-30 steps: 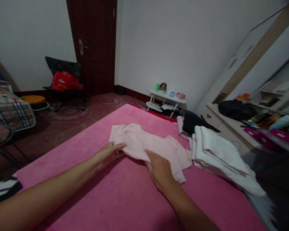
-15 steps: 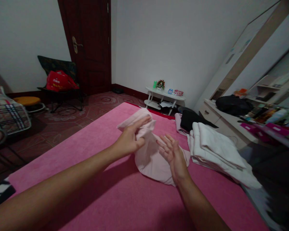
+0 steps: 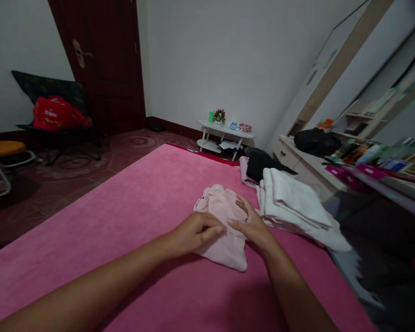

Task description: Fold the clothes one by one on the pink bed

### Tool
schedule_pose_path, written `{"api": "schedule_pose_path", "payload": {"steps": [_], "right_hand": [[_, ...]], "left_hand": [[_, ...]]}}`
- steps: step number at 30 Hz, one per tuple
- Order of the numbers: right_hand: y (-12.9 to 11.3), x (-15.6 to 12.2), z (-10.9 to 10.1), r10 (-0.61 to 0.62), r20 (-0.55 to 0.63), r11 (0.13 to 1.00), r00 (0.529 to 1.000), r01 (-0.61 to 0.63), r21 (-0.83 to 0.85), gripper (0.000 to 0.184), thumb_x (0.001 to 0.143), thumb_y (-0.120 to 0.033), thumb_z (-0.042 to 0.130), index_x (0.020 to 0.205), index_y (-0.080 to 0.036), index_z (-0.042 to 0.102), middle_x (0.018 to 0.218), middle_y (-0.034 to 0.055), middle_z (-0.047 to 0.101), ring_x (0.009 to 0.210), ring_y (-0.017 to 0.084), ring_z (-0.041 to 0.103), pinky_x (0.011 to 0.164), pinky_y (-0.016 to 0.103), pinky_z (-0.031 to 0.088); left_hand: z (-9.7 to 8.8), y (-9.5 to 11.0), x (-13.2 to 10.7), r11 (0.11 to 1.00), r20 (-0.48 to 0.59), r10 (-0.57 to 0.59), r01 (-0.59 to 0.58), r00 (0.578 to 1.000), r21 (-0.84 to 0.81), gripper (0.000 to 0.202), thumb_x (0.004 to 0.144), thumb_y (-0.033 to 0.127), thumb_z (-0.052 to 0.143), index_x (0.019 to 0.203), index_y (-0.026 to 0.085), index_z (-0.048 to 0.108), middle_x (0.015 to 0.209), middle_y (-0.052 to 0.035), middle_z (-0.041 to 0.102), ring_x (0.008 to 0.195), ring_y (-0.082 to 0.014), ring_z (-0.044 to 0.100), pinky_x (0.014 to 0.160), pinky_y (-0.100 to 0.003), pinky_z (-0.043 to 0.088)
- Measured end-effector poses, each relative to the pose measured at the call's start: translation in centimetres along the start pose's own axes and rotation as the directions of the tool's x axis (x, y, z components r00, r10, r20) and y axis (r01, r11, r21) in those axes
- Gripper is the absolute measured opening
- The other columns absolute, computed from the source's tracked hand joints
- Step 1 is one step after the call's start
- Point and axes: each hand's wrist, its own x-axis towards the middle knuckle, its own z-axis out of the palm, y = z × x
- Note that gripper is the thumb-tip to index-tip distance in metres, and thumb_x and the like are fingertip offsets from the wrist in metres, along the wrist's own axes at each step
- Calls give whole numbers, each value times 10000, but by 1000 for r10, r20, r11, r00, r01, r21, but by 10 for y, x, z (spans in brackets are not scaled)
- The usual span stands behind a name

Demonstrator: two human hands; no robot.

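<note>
Pink garment point(image 3: 222, 207) now bundled on bed point(image 3: 124, 207), left hand point(image 3: 195, 233) lowered, right hand point(image 3: 254, 226) beside, both unclenched atop it

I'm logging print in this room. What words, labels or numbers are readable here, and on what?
Nothing is legible.
Red bag: white print, too blurred.
Small boxes on the white shelf: too small.
Pink boxes and bottles on the dresser: labels blurred.
Pale pink garment: no print visible.
</note>
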Motion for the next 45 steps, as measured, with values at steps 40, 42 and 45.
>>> {"api": "schedule_pose_path", "payload": {"steps": [40, 42, 45], "right_hand": [[19, 48, -5, -307, -385, 853, 870, 72, -516, 293, 866, -273, 436, 1009, -155, 663, 1040, 104, 664, 1006, 221, 596, 917, 338, 454], [10, 59, -11, -374, -400, 815, 837, 91, -572, 295, 881, -245, 421, 1041, -140, 646, 1064, 119, 646, 1043, 217, 571, 941, 331, 434], [-1, 72, -13, -357, -368, 777, 859, 54, -627, 324, 833, -197, 487, 1112, -122, 635, 1168, 161, 615, 1112, 269, 533, 996, 398, 389]], "left_hand": [[7, -30, -7, 973, -439, -197, 229, 876, 20, 542, 688, 151, 623, 1223, 183, 542, 1170, -55, 636, 1068, -219, 593, 959, -328, 456], [-1, -33, -8, 953, -480, -195, 281, 855, 114, 551, 693, 160, 633, 1234, 176, 533, 1178, -73, 626, 1076, -233, 585, 960, -353, 457], [-15, -40, -10, 853, -512, -280, 455, 812, 256, 614, 714, 210, 657, 1300, 164, 478, 1261, -131, 556, 1108, -282, 561, 945, -424, 467]]}}
